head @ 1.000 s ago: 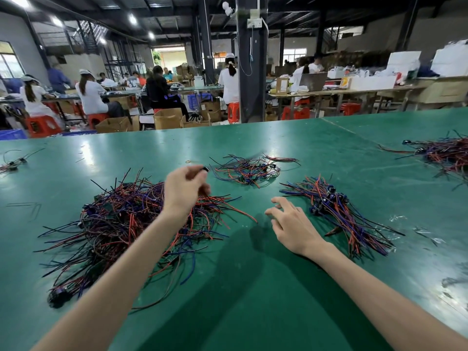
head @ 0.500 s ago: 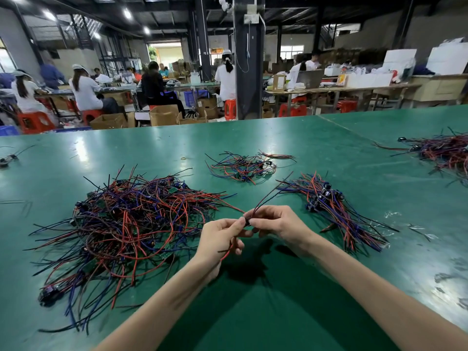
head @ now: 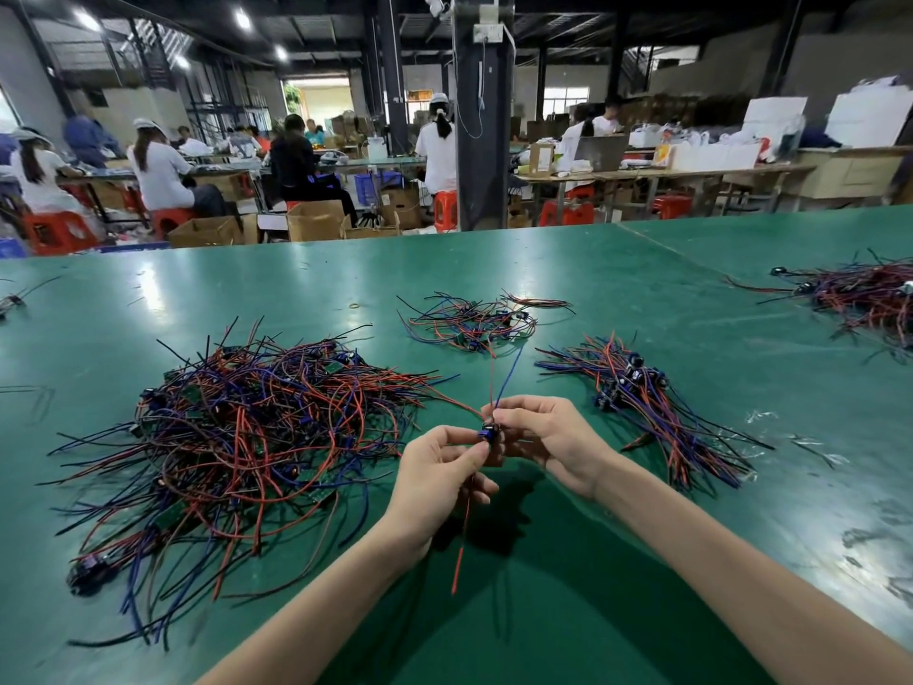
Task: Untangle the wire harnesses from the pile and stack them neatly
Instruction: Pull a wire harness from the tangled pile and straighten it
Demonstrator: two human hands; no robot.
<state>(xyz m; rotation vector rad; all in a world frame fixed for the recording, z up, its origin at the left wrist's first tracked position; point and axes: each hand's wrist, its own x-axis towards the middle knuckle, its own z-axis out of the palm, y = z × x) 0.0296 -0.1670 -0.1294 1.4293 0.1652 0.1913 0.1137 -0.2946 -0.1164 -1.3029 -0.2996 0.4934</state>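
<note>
A big tangled pile point(head: 247, 427) of red, blue and black wire harnesses lies on the green table point(head: 568, 610) at the left. A tidier stack of harnesses point(head: 647, 407) lies at the right. Between them, above the table, I hold a single harness point(head: 490, 432) with a small dark blue part. My left hand point(head: 439, 482) pinches it from below, my right hand point(head: 548, 437) pinches it from the right. Its red and blue wires stick up past my fingers, and one red wire hangs down toward me.
A small loose bundle point(head: 474, 318) of harnesses lies farther back in the middle. Another pile point(head: 859, 299) sits at the far right edge. A few stray wires point(head: 10, 299) lie at the far left. Seated workers, boxes and red stools fill the hall behind the table.
My left hand lifted a harness off the big pile and brought it to the middle. My right hand left the table and joined it. The wires now point up and down.
</note>
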